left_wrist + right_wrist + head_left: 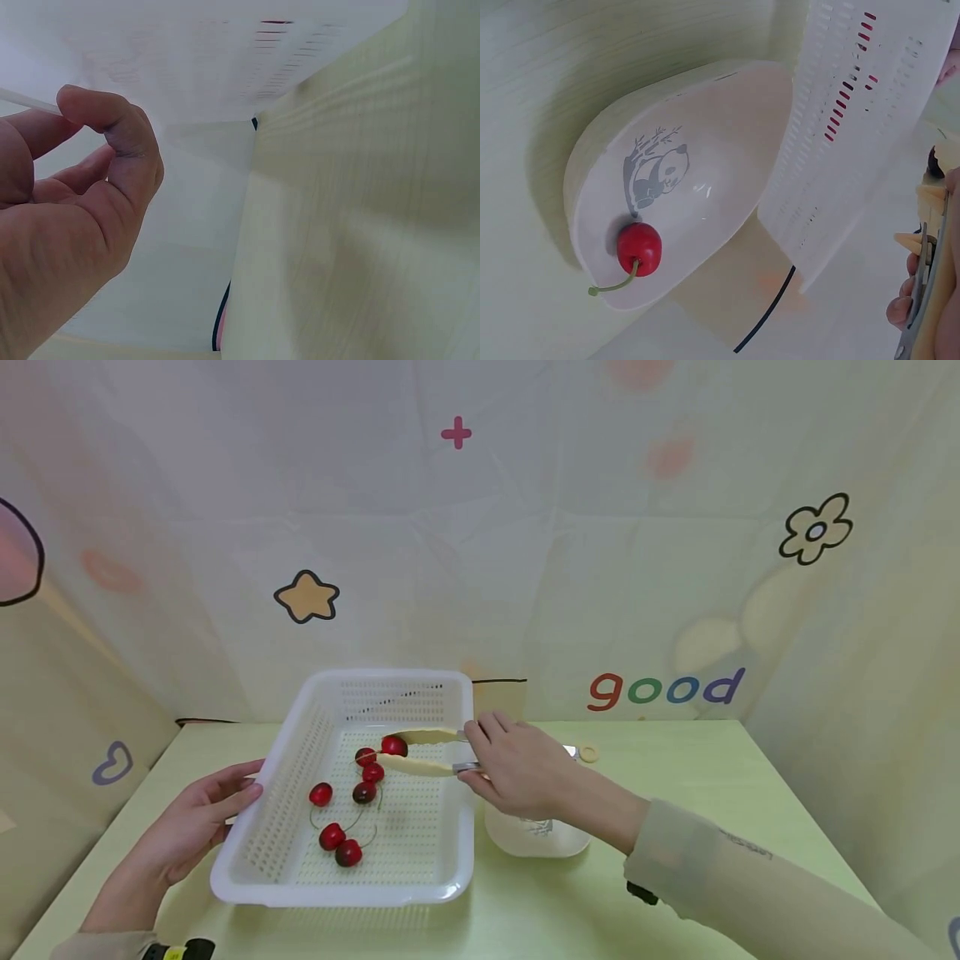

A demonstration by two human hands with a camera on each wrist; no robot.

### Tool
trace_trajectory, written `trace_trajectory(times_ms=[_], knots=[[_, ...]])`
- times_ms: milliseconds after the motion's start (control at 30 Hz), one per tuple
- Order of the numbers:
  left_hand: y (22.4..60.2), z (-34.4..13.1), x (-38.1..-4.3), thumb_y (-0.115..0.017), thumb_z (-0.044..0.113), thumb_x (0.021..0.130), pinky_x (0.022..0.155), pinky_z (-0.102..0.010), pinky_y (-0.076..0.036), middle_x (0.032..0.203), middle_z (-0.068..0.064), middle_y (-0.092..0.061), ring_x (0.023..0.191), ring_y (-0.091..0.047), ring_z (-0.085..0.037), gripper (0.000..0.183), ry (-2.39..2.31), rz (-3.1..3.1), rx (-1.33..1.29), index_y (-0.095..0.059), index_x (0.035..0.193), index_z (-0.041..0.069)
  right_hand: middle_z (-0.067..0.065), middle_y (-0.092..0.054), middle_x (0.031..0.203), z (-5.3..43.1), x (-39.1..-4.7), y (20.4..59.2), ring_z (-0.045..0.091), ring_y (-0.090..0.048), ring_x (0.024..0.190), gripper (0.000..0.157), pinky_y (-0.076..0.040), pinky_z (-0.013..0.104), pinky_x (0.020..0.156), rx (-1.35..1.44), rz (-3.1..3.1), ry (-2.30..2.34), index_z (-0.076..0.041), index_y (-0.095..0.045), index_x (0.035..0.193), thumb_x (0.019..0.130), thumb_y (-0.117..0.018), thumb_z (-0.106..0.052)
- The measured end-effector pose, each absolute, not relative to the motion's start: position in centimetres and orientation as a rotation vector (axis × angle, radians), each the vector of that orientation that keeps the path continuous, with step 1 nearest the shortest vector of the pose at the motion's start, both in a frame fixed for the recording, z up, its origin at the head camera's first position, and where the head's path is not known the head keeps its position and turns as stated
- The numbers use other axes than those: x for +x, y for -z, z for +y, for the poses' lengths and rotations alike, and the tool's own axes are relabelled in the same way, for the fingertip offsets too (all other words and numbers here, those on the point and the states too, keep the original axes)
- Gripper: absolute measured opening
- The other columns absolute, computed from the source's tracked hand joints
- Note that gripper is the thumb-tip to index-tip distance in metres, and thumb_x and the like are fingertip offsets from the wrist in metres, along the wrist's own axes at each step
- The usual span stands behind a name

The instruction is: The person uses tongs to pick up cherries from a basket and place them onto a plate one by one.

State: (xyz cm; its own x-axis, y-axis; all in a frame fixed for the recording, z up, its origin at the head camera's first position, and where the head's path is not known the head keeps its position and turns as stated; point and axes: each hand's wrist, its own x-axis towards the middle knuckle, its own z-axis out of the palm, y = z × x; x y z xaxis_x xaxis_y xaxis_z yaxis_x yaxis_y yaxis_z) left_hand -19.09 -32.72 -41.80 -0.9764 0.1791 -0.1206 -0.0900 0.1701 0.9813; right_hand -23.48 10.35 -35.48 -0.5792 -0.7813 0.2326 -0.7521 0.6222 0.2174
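My left hand (198,818) grips the left rim of a white plastic basket (442,891), thumb on top; in the left wrist view its fingers (135,150) curl at the rim. My right hand (521,764) holds cream-tipped tongs (420,767) over the basket's right side. Between the tong tips sits a red cherry (394,745); whether they pinch it I cannot tell. Several other cherries (348,852), some with green stems, lie on the basket floor. Partly hidden beneath the right hand stands a white bowl (536,843). In the right wrist view, one stemmed cherry (639,249) lies inside it, near a panda print.
Basket and bowl stand side by side on a pale green table (675,852). A printed curtain (525,568) hangs behind the table and along its sides. The tongs' ring end (588,753) sticks out beyond the right hand.
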Motion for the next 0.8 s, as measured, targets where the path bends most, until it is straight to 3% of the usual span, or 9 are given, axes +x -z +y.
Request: trace_trajectory(times_ms=[333,633,800], knots=[[41.8,-32.8,-19.0,-0.057,0.019,0.107,0.082,-0.038,-0.060,0.117,-0.002,-0.062,0.098,-0.068,-0.019,0.063,-1.915,2.225,0.089,-0.026,0.155,-0.008,0.008,-0.050,0.103,13.4,-23.5,35.9,0.021,-0.045,0.087,0.046,-0.047,0.030,0.070,1.151,-2.553,0.025,0.002,-0.049,0.123,0.105,-0.051,-0.040],[41.7,-32.7,-19.1,-0.056,0.020,0.108,0.084,-0.039,-0.059,0.120,-0.003,-0.061,0.100,-0.068,-0.020,0.065,-1.898,2.229,0.084,-0.023,0.157,-0.007,0.010,-0.051,0.109,16.7,-23.1,36.4,0.024,-0.049,0.097,0.049,-0.051,0.034,0.074,1.019,-2.624,-0.038,0.002,-0.048,0.129,0.103,-0.056,-0.039],[41.6,-32.7,-19.1,-0.056,0.022,0.108,0.085,-0.039,-0.059,0.121,-0.003,-0.061,0.100,-0.068,-0.020,0.066,-1.889,2.233,0.062,-0.023,0.157,-0.007,0.008,-0.050,0.105,18.8,-23.0,37.0,0.020,-0.047,0.090,0.049,-0.049,0.031,0.069,0.919,-2.692,-0.077,-0.001,-0.050,0.127,0.101,-0.059,-0.041]])
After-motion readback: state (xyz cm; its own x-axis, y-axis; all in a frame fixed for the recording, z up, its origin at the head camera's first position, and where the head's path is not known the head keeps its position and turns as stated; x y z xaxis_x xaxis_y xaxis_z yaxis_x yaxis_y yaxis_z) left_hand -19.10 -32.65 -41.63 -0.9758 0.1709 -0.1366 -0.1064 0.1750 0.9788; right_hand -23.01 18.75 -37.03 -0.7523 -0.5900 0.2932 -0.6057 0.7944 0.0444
